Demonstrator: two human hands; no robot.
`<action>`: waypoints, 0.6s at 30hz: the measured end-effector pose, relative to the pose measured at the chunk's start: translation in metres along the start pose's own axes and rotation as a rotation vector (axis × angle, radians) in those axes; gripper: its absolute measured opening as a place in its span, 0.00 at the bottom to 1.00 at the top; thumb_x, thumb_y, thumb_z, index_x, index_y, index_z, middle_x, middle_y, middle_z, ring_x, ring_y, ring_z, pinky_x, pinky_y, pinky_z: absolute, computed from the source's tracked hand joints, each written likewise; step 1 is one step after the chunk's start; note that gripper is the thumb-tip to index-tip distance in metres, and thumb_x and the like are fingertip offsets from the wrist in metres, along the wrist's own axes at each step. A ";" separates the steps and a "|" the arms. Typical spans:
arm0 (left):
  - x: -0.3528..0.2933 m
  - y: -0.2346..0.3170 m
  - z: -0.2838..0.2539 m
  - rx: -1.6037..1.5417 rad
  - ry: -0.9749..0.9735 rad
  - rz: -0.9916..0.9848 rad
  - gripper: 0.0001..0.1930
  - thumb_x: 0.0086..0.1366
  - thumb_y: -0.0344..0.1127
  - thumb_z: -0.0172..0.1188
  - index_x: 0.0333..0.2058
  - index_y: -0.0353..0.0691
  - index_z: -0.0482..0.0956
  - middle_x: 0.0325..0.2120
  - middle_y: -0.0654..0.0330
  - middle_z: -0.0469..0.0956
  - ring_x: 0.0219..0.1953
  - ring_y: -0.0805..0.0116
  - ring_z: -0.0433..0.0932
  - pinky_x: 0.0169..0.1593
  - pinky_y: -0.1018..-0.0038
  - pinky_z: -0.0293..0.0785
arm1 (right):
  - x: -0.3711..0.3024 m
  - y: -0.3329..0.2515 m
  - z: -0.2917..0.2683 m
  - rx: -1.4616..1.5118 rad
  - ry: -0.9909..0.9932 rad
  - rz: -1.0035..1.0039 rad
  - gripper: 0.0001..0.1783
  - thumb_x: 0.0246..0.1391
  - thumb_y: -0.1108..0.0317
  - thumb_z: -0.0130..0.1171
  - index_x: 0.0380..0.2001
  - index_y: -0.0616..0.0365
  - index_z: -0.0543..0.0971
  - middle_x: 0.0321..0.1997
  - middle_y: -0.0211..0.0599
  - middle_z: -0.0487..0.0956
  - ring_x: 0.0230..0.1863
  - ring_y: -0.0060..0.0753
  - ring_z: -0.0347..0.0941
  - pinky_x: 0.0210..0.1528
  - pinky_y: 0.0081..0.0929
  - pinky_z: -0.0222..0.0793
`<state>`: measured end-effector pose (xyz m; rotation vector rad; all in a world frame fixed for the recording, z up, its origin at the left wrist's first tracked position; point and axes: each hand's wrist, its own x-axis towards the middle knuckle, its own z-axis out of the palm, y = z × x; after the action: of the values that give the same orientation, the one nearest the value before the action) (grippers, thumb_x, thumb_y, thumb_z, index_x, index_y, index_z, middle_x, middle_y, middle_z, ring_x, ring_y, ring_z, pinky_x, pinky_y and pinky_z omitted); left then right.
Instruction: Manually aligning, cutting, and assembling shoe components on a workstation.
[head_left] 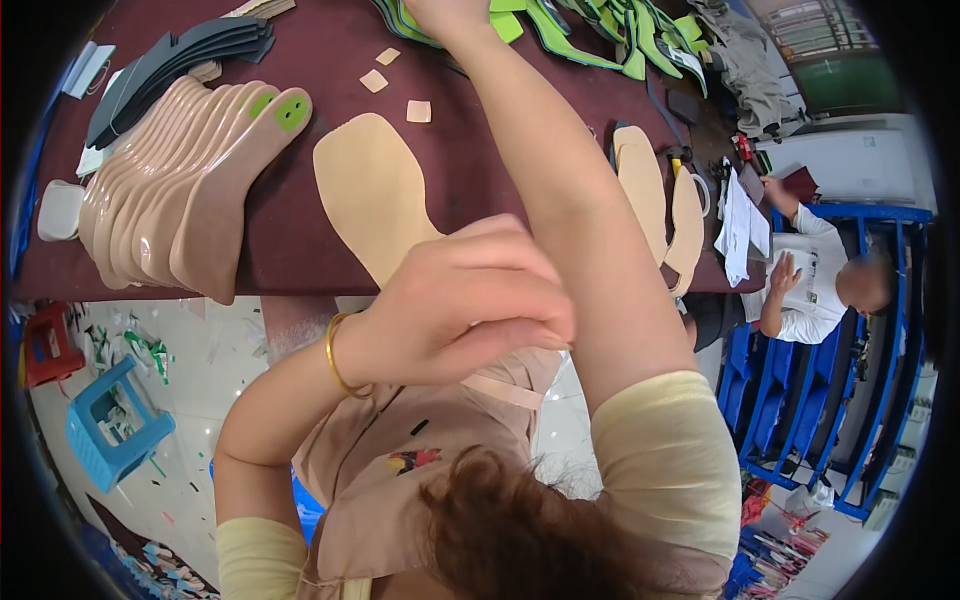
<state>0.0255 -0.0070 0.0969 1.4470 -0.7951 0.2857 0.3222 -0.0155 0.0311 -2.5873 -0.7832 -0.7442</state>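
Curling nearly closed, the left hand (465,300) hides any contents; the right hand (447,12), at green pieces (508,27), is unreadable.

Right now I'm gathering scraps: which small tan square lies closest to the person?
The rightmost tan square, nearest the table's front edge; the other two lie farther back and left.

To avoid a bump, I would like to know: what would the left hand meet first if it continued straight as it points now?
Going rightward, the left hand would probably meet the person's own bare right upper arm first; depth is unclear, so it might pass above it.
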 end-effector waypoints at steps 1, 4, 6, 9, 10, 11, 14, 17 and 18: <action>-0.001 0.003 0.001 0.000 0.004 0.040 0.05 0.49 0.25 0.63 0.27 0.41 0.82 0.28 0.64 0.76 0.31 0.66 0.73 0.34 0.73 0.69 | 0.000 -0.001 0.001 0.003 0.012 -0.006 0.22 0.50 0.58 0.54 0.45 0.59 0.69 0.46 0.47 0.73 0.47 0.49 0.71 0.45 0.48 0.69; 0.007 0.016 0.016 -0.047 0.012 0.208 0.06 0.53 0.26 0.59 0.31 0.41 0.82 0.29 0.64 0.75 0.33 0.66 0.73 0.36 0.73 0.70 | 0.000 -0.002 -0.002 0.010 0.010 -0.011 0.22 0.49 0.57 0.54 0.44 0.59 0.69 0.45 0.47 0.73 0.46 0.49 0.71 0.45 0.48 0.69; 0.019 0.019 0.037 -0.037 -0.075 0.322 0.08 0.54 0.27 0.58 0.34 0.40 0.81 0.31 0.63 0.75 0.33 0.65 0.73 0.36 0.73 0.71 | 0.001 -0.005 -0.003 0.025 -0.003 -0.013 0.21 0.49 0.58 0.53 0.44 0.59 0.69 0.45 0.47 0.73 0.46 0.49 0.71 0.45 0.48 0.69; 0.017 0.010 0.044 -0.063 -0.121 0.407 0.09 0.53 0.29 0.61 0.35 0.38 0.79 0.32 0.60 0.74 0.32 0.64 0.73 0.35 0.72 0.72 | 0.002 -0.004 -0.010 0.031 0.010 -0.011 0.21 0.49 0.58 0.53 0.44 0.59 0.70 0.45 0.47 0.73 0.46 0.49 0.71 0.46 0.48 0.69; 0.008 0.008 0.047 -0.049 -0.094 0.389 0.08 0.52 0.29 0.62 0.34 0.39 0.79 0.32 0.60 0.74 0.31 0.64 0.73 0.34 0.72 0.72 | -0.001 -0.002 -0.007 0.036 0.024 -0.007 0.21 0.49 0.58 0.53 0.44 0.59 0.70 0.45 0.47 0.73 0.46 0.49 0.71 0.46 0.48 0.69; 0.002 0.007 0.049 -0.035 -0.068 0.371 0.07 0.52 0.29 0.63 0.32 0.39 0.79 0.32 0.60 0.75 0.30 0.64 0.73 0.34 0.72 0.71 | -0.002 0.000 -0.005 0.040 0.038 -0.004 0.21 0.50 0.58 0.53 0.44 0.60 0.70 0.45 0.48 0.73 0.46 0.49 0.71 0.46 0.48 0.69; -0.013 0.009 0.041 -0.086 0.061 0.202 0.07 0.50 0.28 0.66 0.29 0.40 0.80 0.30 0.61 0.75 0.29 0.65 0.73 0.32 0.73 0.71 | 0.000 -0.003 0.000 0.042 0.037 -0.028 0.21 0.50 0.58 0.52 0.44 0.60 0.70 0.45 0.48 0.73 0.47 0.49 0.71 0.47 0.48 0.68; -0.031 0.005 0.026 -0.079 0.154 0.059 0.07 0.49 0.29 0.68 0.28 0.41 0.80 0.28 0.63 0.75 0.28 0.66 0.72 0.32 0.74 0.70 | 0.002 -0.006 -0.007 0.009 -0.036 -0.002 0.21 0.51 0.58 0.52 0.45 0.60 0.70 0.45 0.48 0.73 0.47 0.49 0.71 0.47 0.48 0.68; -0.037 0.005 0.023 -0.055 0.184 0.021 0.06 0.50 0.28 0.68 0.27 0.41 0.80 0.27 0.63 0.75 0.28 0.67 0.72 0.32 0.74 0.69 | 0.002 -0.006 -0.008 0.012 -0.038 0.000 0.21 0.51 0.57 0.52 0.45 0.59 0.69 0.45 0.48 0.73 0.47 0.49 0.71 0.47 0.48 0.68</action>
<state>-0.0112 -0.0181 0.0752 1.3400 -0.6641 0.4045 0.3174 -0.0134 0.0396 -2.5973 -0.7968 -0.6904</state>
